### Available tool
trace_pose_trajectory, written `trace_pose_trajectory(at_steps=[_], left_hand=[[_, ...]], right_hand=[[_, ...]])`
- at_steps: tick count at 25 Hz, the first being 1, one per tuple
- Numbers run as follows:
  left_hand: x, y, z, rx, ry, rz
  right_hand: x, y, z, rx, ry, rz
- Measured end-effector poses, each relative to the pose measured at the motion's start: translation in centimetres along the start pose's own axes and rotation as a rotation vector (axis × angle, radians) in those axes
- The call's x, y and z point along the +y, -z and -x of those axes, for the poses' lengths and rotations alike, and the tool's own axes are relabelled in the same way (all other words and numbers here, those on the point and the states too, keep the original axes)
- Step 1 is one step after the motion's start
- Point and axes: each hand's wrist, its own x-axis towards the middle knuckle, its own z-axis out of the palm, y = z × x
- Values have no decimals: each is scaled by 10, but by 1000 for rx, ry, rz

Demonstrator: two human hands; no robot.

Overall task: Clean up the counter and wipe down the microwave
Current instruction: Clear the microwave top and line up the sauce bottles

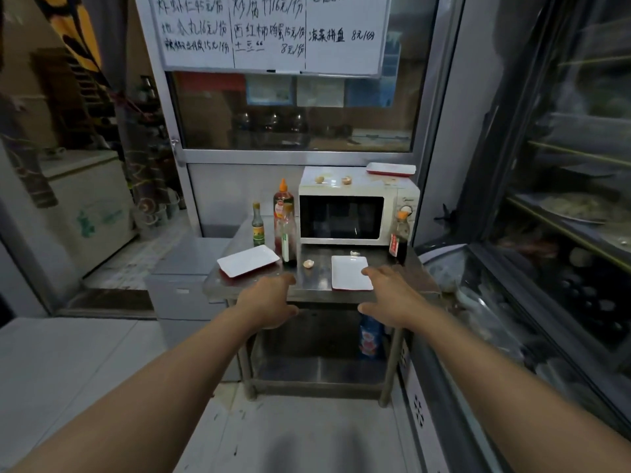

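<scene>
Both arms reach in from the bottom corners toward a small steel counter (307, 290) in the middle of the frame. The left hand (269, 302) hovers at the counter's front edge, fingers loose and spread, holding nothing; the right hand (389, 297) is just right of it, fingers stretched wide, fingertips over the near right corner of a white tray (350, 273), though contact is hard to tell. That tray lies flat at centre, in front of the microwave (358, 211), which stands at the back right of the counter with its door closed. On the microwave's top sit two garlic pieces (319, 179) and, at the right rear corner, a red-rimmed tray (391, 169). Another white tray (248, 261) lies tilted at the counter's left edge, overhanging it. Behind it stands a small green-labelled bottle (258, 225), then a tall orange-capped sauce bottle (283, 203) with a smaller red bottle (289, 240) in front. A dark soy bottle (400, 238) stands at the microwave's lower right corner. One garlic piece (308, 263) lies between the trays, another (355, 253) just behind the centre tray. A blue bottle (370, 336) shows below the counter, right of centre.
</scene>
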Motion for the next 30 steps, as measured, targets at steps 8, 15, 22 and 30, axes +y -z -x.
trace_pose_trajectory(at_steps=[8,15,22,30], left_hand=[[2,-35,-165,-16,113,-33],[-6,-71,-268,-71,154,3],[-42,-110,-369,-95,169,56],[-73,-161,-447,-220,170,42]], right_hand=[[65,8,-170,-72,94,-31],[109,-23,-273,-147,69,-56],[140,-65,-365,-170,-7,-94],[178,-106,-429,-167,-68,-103]])
